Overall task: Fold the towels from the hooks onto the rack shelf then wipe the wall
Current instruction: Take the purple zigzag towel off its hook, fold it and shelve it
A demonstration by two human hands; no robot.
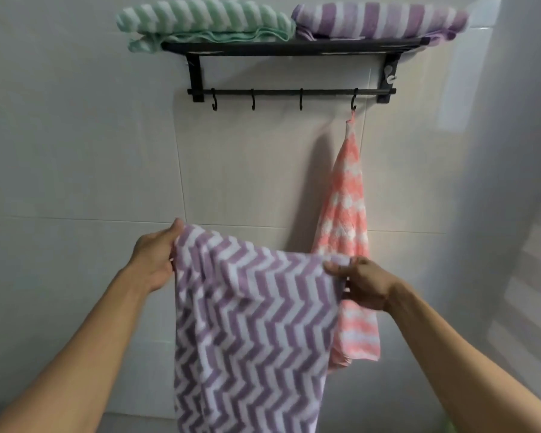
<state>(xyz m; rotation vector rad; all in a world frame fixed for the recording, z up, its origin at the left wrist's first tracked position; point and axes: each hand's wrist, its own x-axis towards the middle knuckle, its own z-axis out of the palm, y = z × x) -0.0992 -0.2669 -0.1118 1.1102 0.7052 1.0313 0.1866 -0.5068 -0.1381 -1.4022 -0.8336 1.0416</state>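
Towel, purple zigzag [250,323], hangs limp in front of you below the rack shelf [294,46]; looks soft, light, floppy. Your left hand [155,260] and right hand [361,284] each pinch a top corner. Keep to corners; mid-edge holds likely sag.

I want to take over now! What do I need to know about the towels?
Left hand grips the top left corner of the purple zigzag towel; right hand pinches its top right corner. It hangs open between them, not yet folded.
Done: a green towel and a purple striped towel lie folded on the shelf.
Left: fold this one and shelve it, then the pink towel, which hangs from the rightmost hook. The other three hooks are bare. Last, wipe the wall.
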